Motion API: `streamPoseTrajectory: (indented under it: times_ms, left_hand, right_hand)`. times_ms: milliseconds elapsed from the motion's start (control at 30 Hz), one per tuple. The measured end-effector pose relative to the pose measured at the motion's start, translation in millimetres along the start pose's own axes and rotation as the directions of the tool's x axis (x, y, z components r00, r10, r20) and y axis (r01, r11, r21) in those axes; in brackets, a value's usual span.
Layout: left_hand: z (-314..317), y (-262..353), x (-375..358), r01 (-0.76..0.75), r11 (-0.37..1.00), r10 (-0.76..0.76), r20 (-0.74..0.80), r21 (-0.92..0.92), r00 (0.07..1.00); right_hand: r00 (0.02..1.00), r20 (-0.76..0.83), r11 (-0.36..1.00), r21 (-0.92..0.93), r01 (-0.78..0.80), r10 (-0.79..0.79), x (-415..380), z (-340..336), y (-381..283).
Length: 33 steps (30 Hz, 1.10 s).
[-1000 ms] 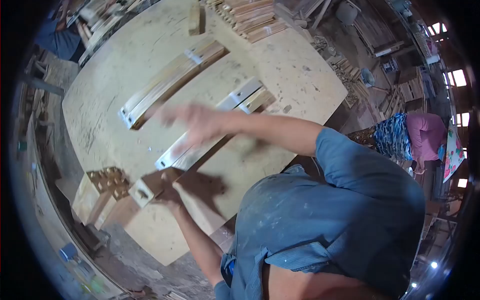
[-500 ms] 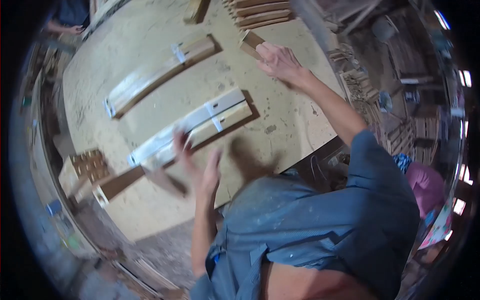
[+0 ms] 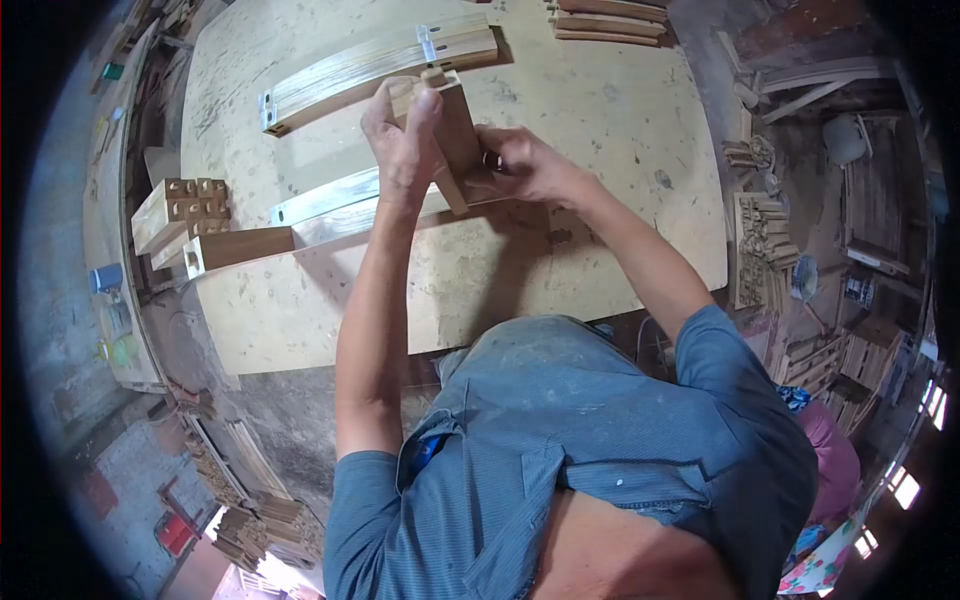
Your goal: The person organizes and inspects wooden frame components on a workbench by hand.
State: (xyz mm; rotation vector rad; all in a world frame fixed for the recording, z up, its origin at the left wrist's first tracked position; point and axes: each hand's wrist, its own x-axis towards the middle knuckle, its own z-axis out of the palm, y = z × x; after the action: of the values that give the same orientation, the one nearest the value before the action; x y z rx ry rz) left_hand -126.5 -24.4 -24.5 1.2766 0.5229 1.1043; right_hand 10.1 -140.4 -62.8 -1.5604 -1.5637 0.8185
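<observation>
My left hand [image 3: 402,140] grips the upper part of a short wooden block [image 3: 452,130], tilted above the table. A small wooden piece [image 3: 432,77] shows at its top end. My right hand [image 3: 520,165] has its fingers curled against the block's lower right side. Beneath my hands lies a pair of long pale wooden bars [image 3: 330,203], partly hidden by my left hand and the block. Farther back are more long bars [image 3: 350,85] with a light band across them near their right end.
A wooden block [image 3: 240,248] lies at the table's left edge, beside a stack of slotted blocks [image 3: 185,215]. Wooden slats [image 3: 610,22] are piled at the back of the table [image 3: 620,250]. A person in pink [image 3: 830,460] is at the right.
My right hand has brought the short block from the back right toward the middle. My left hand has risen from over the near bars and taken hold of it. The view has shifted.
</observation>
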Motion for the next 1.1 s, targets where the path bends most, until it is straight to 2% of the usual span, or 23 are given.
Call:
streamPoseTrajectory:
  times_ms: [33, 67, 167, 200, 233, 300, 333, 400, 467, 567, 600, 633, 667, 700, 733, 767, 833, 900, 933, 1000, 1033, 1067, 1100]
  left_hand:
    - [-6, -1, 0, 0.017, 0.998, -0.021, 0.068, 0.057, 0.997]
    - [-9, -5, -2, 0.088, 0.996, -0.087, 0.019, -0.029, 0.996]
    - [-3, -6, -3, 0.053, 0.995, -0.061, -0.102, -0.081, 0.993]
    - [-7, -5, -5, 0.026, 0.999, -0.025, -0.037, 0.032, 0.999]
    - [-8, -6, -5, 0.029, 0.999, -0.028, -0.045, 0.032, 0.999]
    - [-8, -6, -6, -0.014, 0.978, 0.024, -0.049, 0.207, 0.999]
    - [-3, -7, -6, -0.030, 0.979, 0.057, -0.130, 0.201, 0.990]
    - [0, -8, -4, -0.093, 0.970, 0.121, -0.117, 0.226, 0.986]
    - [-3, -6, -4, -0.067, 0.985, 0.079, -0.073, 0.158, 0.994]
    - [-2, -3, -6, -0.042, 0.979, 0.057, -0.071, 0.200, 0.996]
    - [-8, -12, -5, -0.242, 0.873, 0.260, 0.015, 0.422, 0.965]
    - [-13, -19, -4, -0.413, 0.680, 0.451, 0.099, 0.606, 0.887]
    - [-16, -22, -19, -0.414, 0.723, 0.414, 0.134, 0.553, 0.901]
    - [-13, -15, -28, -0.412, 0.762, 0.381, 0.170, 0.499, 0.909]
    - [-18, -25, -42, -0.325, 0.895, 0.305, 0.112, 0.306, 0.946]
    - [-15, -36, -56, -0.289, 0.928, 0.283, 0.060, 0.234, 0.957]
    - [-15, -22, -56, -0.168, 0.901, 0.130, 0.118, 0.401, 0.984]
    - [-19, -25, -51, -0.292, 0.858, 0.229, 0.194, 0.422, 0.954]
    - [-21, -25, -51, -0.268, 0.861, 0.193, 0.210, 0.433, 0.958]
    - [-22, -7, -56, -0.166, 0.892, 0.090, 0.195, 0.420, 0.977]
    - [-26, 6, -61, -0.097, 0.917, 0.031, 0.173, 0.386, 0.984]
    - [-44, 10, -73, -0.223, 0.868, 0.159, 0.179, 0.443, 0.971]
    - [-77, 24, -93, -0.255, 0.781, 0.190, 0.172, 0.570, 0.967]
  right_hand:
    - [0.998, -0.009, 0.997, 0.031, 0.065, -0.065, 1, 6, 3]
    - [0.999, -0.021, 0.998, 0.039, 0.049, -0.049, 2, 10, 7]
    - [0.998, -0.006, 0.998, -0.030, 0.062, -0.062, 0, 13, 6]
    - [0.998, 0.002, 0.998, -0.027, 0.060, -0.060, 0, 16, 6]
    - [0.999, -0.030, 0.998, 0.032, 0.046, -0.045, 1, 18, 8]
    - [0.999, -0.050, 0.995, 0.096, 0.022, -0.017, 0, 21, 7]
    - [0.999, -0.048, 0.998, 0.065, 0.014, -0.011, 0, 19, 5]
    - [0.999, -0.035, 0.999, 0.035, 0.000, 0.001, 4, 16, 3]
    - [0.998, -0.068, 0.998, -0.064, 0.010, -0.014, 7, 18, 5]
    - [0.999, -0.041, 0.999, -0.041, 0.010, -0.012, 9, 18, 9]
    - [0.999, -0.037, 0.999, -0.037, 0.003, -0.005, 8, 19, 13]
    - [0.987, -0.064, 0.986, -0.092, 0.142, -0.148, 7, 18, 19]
    - [0.954, -0.080, 0.950, -0.145, 0.276, -0.289, 4, 19, 24]
    - [0.954, -0.071, 0.951, -0.137, 0.278, -0.290, 1, 22, 28]
    - [0.939, -0.079, 0.937, -0.134, 0.323, -0.335, -4, 26, 30]
    - [0.920, -0.087, 0.920, -0.129, 0.370, -0.382, -9, 28, 29]
    - [0.924, -0.069, 0.923, -0.110, 0.367, -0.376, -13, 24, 28]
    - [0.956, -0.010, 0.954, -0.075, 0.291, -0.293, -18, 25, 37]
    - [0.962, 0.014, 0.959, -0.081, 0.272, -0.271, -20, 26, 42]
    - [0.997, 0.016, 0.997, 0.033, 0.077, -0.077, -35, 30, 65]
    - [0.999, -0.026, 0.997, 0.065, -0.032, 0.034, -35, 25, 54]
    - [0.987, -0.067, 0.985, 0.106, -0.137, 0.144, -34, 21, 42]
    - [0.971, -0.190, 0.990, 0.038, -0.139, 0.144, -35, 10, 6]
